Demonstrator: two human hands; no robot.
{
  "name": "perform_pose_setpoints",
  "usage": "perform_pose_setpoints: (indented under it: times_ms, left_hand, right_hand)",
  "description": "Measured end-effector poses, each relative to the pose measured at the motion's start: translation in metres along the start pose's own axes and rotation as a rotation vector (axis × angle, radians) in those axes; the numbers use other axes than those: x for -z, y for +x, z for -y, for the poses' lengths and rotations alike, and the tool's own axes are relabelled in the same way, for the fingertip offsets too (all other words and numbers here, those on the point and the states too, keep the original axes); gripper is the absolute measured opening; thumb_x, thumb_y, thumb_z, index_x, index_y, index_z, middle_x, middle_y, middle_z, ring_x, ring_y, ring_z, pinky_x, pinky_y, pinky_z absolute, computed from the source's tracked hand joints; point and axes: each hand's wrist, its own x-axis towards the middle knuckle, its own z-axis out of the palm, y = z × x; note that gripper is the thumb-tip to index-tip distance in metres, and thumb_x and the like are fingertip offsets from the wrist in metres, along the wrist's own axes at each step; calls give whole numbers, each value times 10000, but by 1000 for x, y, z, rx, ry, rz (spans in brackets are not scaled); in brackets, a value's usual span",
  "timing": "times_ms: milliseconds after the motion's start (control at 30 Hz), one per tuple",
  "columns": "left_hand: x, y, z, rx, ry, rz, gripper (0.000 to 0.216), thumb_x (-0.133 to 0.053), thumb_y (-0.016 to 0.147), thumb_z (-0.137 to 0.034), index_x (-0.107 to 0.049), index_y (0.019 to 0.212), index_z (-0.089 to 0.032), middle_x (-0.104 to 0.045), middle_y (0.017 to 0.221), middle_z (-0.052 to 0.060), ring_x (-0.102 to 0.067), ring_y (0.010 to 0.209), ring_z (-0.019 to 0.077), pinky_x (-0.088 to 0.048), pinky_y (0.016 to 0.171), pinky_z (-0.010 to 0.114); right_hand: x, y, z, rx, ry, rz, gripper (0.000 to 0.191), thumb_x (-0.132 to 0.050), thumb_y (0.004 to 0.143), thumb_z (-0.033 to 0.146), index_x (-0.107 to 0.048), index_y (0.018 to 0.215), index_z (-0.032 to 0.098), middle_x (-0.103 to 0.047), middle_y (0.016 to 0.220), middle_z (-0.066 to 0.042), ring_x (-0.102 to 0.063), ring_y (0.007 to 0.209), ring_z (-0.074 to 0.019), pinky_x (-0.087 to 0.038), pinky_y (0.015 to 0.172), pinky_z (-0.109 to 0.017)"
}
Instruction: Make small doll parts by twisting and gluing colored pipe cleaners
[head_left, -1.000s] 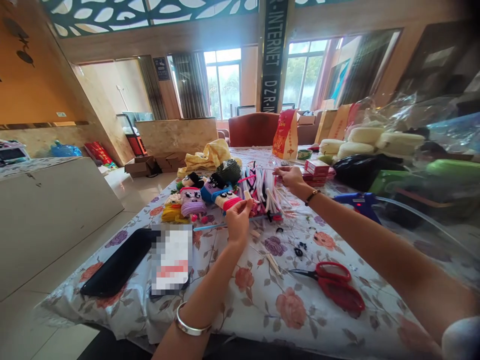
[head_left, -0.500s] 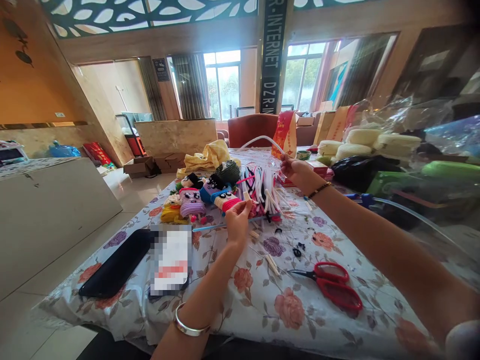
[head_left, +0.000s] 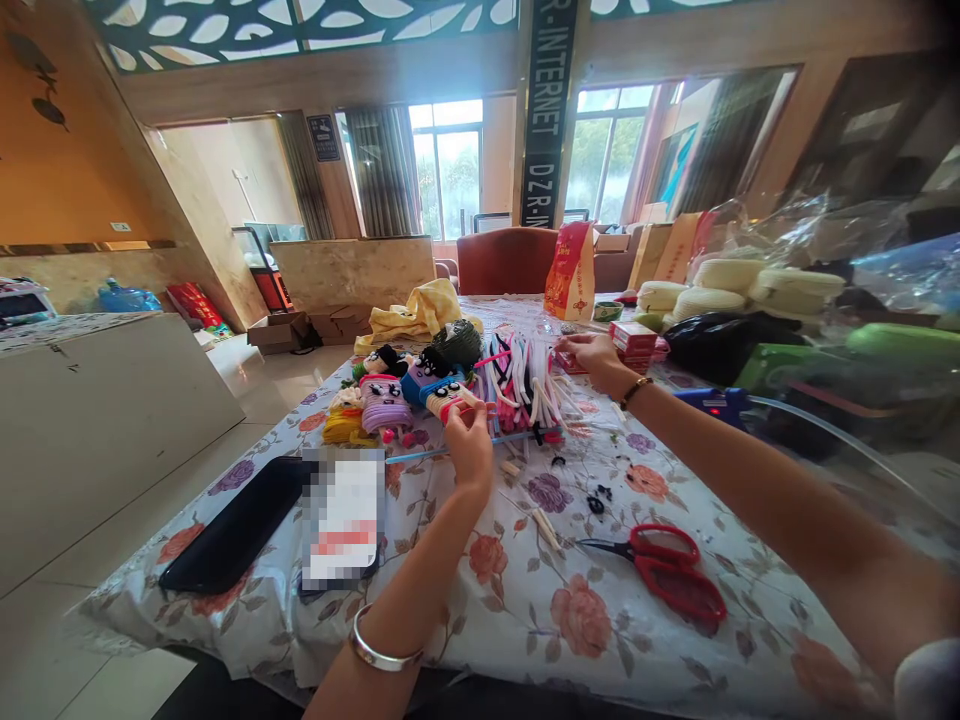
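My left hand (head_left: 469, 440) is closed in a pinch on a short cream cord piece (head_left: 471, 399), in front of the yarn dolls (head_left: 384, 398). To its right, my right hand (head_left: 596, 360) reaches over the table with thumb and fingertips together; what is between them, if anything, is too small to tell. It is beside a bundle of white, pink and black cords (head_left: 521, 380) and close to small red boxes (head_left: 634, 345). A pale blue stick (head_left: 420, 456) lies behind my left hand. Cream cord scraps (head_left: 546, 530) lie nearer me.
Red-handled scissors (head_left: 675, 575) and black bits (head_left: 596, 503) lie on the flowered tablecloth (head_left: 517, 620). A blue glue gun (head_left: 712, 402) sits under my right forearm. Two phone-like objects, one a black slab (head_left: 236, 525), are at left. Cream cord rolls (head_left: 709, 300) stand at back right.
My right hand has come down toward the table, and the white cord that arched from it is no longer seen raised. My left hand has shifted slightly left, with the cream piece tilted differently.
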Motion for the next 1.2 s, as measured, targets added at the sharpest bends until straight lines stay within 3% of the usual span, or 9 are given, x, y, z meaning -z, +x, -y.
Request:
perform_pose_setpoints:
  times_ms: [133,233,333,433,600,733,867,967,1200]
  left_hand:
    - [0,4,2,2,8,-103,28,-532,804,-172,-518,780,-169,-674,842,71,-632,760,148,-469,780,297]
    - [0,8,5,6,8,-169,55,-533,799,-156,-499,763,-180,-659,824,53,-627,793,146,-455,820,294]
    - [0,11,7,9,-3,-202,65,-527,799,-153,-489,757,-184,-643,799,42,-625,782,148,-456,817,297]
    - [1,13,8,-2,-20,-226,58,-506,808,-147,-484,766,-181,-634,816,50,-618,773,148,-456,814,303]
    - [2,12,5,-32,-26,-280,69,-476,819,-150,-463,763,-188,-608,797,34,-593,754,145,-438,827,306]
    - [3,13,2,-30,-28,-323,69,-459,813,-138,-454,768,-190,-579,767,16,-558,717,134,-426,815,295]
    - [6,15,1,-12,-37,-391,70,-442,816,-142,-430,774,-196,-544,764,6,-542,713,125,-420,802,284]
    - [7,16,-2,10,-55,-420,87,-426,822,-131,-404,770,-198,-518,746,3,-533,695,123,-427,785,284]
    - [8,18,-2,42,-88,-476,118,-446,793,-101,-392,770,-204,-480,764,-4,-512,682,125,-435,771,293]
  right_hand:
    - [-6,-12,-8,73,-145,123,146,-652,745,223,-710,730,89,-700,658,-76,-580,529,-111,-441,515,-204]
    - [-10,-17,-2,139,-292,151,100,-671,697,200,-720,683,114,-699,646,-70,-628,613,-165,-451,580,-235]
    - [-14,-22,12,232,-405,128,198,-603,767,245,-735,830,111,-722,834,-122,-653,811,-236,-458,713,-293]
    - [-19,-28,29,344,-459,152,335,-530,843,304,-668,1094,130,-689,1047,-131,-624,958,-229,-432,838,-308]
    - [-36,-39,39,451,-545,330,550,-638,751,480,-590,1212,184,-636,1144,-114,-560,1078,-243,-415,883,-299]
    - [-49,-44,32,434,-616,435,543,-709,659,480,-638,1107,182,-655,1003,-103,-584,966,-255,-438,788,-290]
    - [-51,-41,29,360,-644,438,462,-715,651,365,-639,1044,136,-642,976,-118,-573,936,-254,-432,729,-269]
    - [-44,-36,29,298,-623,429,372,-700,648,258,-648,985,109,-641,961,-120,-573,915,-242,-422,689,-247]
    - [-19,-30,20,149,-431,469,248,-659,642,125,-642,890,126,-636,725,-17,-572,674,-140,-407,566,-207]
